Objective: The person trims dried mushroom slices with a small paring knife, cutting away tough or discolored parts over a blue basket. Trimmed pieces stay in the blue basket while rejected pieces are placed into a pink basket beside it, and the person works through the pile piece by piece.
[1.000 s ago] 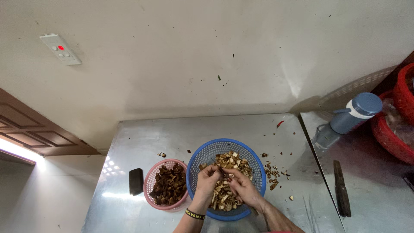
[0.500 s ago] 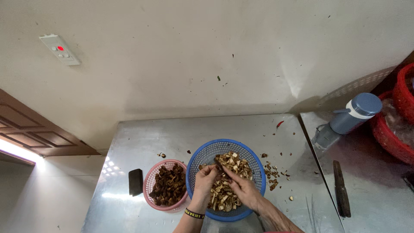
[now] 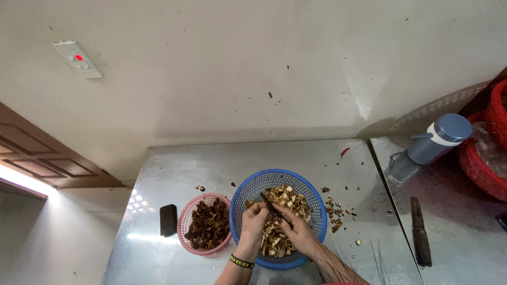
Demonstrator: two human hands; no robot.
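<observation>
Overhead, a pale plastered wall is filling the upper half of the view, carrying a small white switch plate with a red light at the upper left, and a brown wooden door panel is showing at the left edge. Below it a steel bench is stretching across, with a second steel surface sitting just beside it on the right. On that right side a red basket is standing at the edge, a blue-lidded flask is lying tilted near it, and a dark-handled knife is lying flat. Near the middle of the bench a blue basket is holding pale chopped pieces, and a smaller pink basket full of dark brown pieces is touching its left side. A small black block is lying just left of the pink basket, and loose scraps are lying scattered to the right of the blue one. Over the blue basket the left hand, wearing a black wristband, is curling its fingers around a small piece that is too hidden to make out. The right hand is closing around the handle of a small knife, whose dark blade is pointing up and left toward the left hand's fingers
</observation>
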